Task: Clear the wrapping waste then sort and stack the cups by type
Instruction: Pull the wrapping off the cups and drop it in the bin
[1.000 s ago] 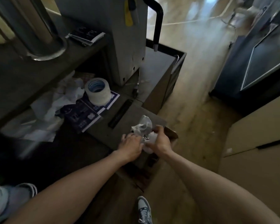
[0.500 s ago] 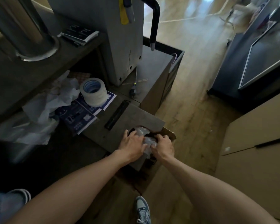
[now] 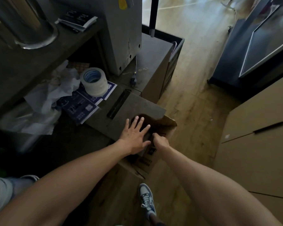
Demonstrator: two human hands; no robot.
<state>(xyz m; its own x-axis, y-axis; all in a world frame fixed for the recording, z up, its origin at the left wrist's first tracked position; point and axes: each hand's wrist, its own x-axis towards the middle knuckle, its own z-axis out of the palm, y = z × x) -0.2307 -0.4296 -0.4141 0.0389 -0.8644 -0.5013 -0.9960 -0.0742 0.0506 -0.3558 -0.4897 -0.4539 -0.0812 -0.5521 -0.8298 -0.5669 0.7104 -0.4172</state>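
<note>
Our left hand (image 3: 134,136) lies flat and spread wide, palm down, on the near right corner of the grey lid (image 3: 129,110) that covers the box (image 3: 163,128), fingers reaching over the round hole (image 3: 147,119) cut in that corner. It holds nothing. Our right hand (image 3: 160,141) is just beside it, at the box's near edge, curled downward past the lid's rim. Whether it is closed on anything we cannot tell, since the fingers are hidden in the dark gap.

No wrapping shows in either hand or at the hole. We judge that whatever waste went this way is inside the box, below our hands and out of sight.

What is left to clear lies up and to the left of both hands: a heap of crumpled white paper (image 3: 55,93) with clear plastic film (image 3: 28,119) below it, on the lower shelf near its left end, well apart from the box. A tape roll (image 3: 95,82) and blue leaflets (image 3: 83,106) sit between the heap and the lid. The heap runs roughly from the shelf's back toward its front edge.

Our left hand is the nearer one, so we judge it the natural hand to reach across the lid and leaflets for the paper. No cups are visible from here.
</note>
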